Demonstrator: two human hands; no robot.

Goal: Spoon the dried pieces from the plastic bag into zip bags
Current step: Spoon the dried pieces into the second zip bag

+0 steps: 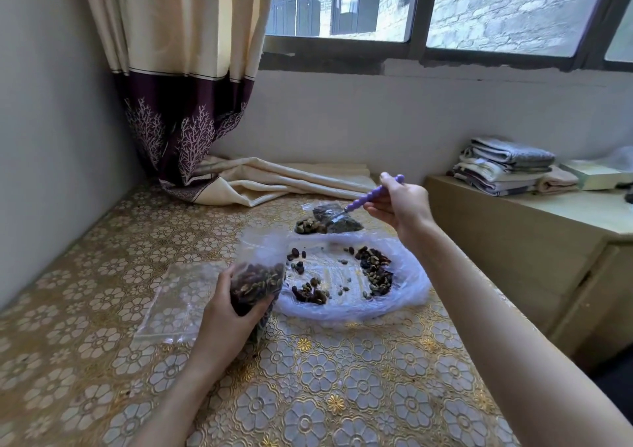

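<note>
My left hand (226,306) grips a clear zip bag (257,275) that stands upright and holds dark dried pieces. My right hand (400,203) holds a spoon by its purple beaded handle (368,198), raised above the table; its metal tip points down-left over a filled zip bag (334,222) lying further back. A whitish plastic bag (407,292) lies spread flat between my hands, with dried pieces (376,272) scattered on it, most in a heap at its right. An empty zip bag (171,302) lies flat left of my left hand.
The table (342,378) has a gold floral cover. A cream and purple curtain (191,104) drapes onto its far edge. To the right stands a wooden cabinet (513,248) with folded towels (503,165). Walls close in at the left and behind.
</note>
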